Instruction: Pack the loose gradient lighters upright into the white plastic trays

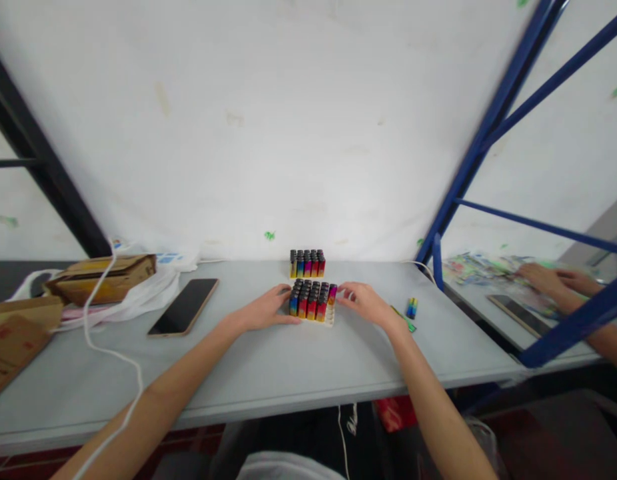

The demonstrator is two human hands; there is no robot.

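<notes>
In the head view, a white tray holds rows of upright lighters with black tops and rainbow-coloured bodies. My left hand grips the tray's left end, fingers behind and thumb along the front. At the tray's right side, a purple-pink lighter stands a little higher than its neighbours. My right hand is beside that lighter with fingers curved and apart, fingertips close to it; whether they touch it I cannot tell. Several slots at the tray's front right corner hold no lighter.
Behind the tray stands another block of lighters. A blue-yellow lighter and a green strip lie at right. A phone, cardboard boxes and a white cable are left. Beyond the blue frame, another person's hands work.
</notes>
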